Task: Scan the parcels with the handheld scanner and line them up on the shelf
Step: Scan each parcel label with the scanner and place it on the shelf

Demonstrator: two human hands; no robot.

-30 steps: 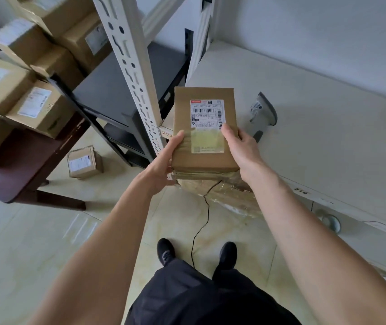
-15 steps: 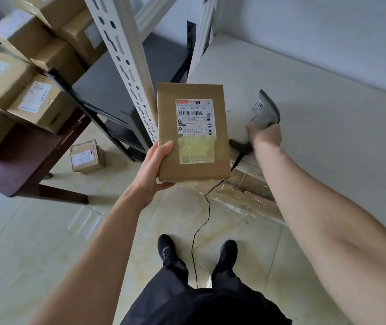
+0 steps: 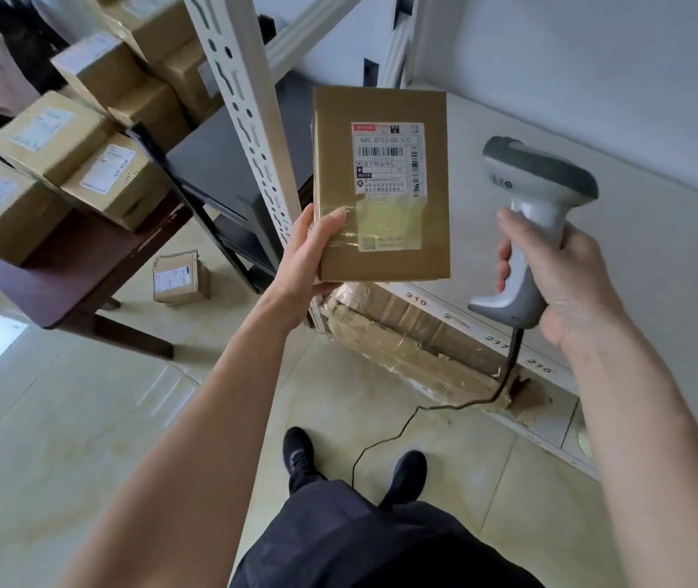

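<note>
Parcel (image 3: pixel 381 184): label up, grasped in left hand (image 3: pixel 309 256) grip above shelf (image 3: pixel 635 256) edge. Scanner (image 3: pixel 529 231): clenched in right hand (image 3: pixel 567 286). Step: scanning. Next, likely: aim head at barcode.

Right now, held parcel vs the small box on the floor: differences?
The held parcel is flat and up in the left hand; the small box is cube-like and sits loose on the floor tiles. The held parcel's label faces the camera, near the scanner; the small box's label is on its side. Both are brown cardboard with white labels.
</note>
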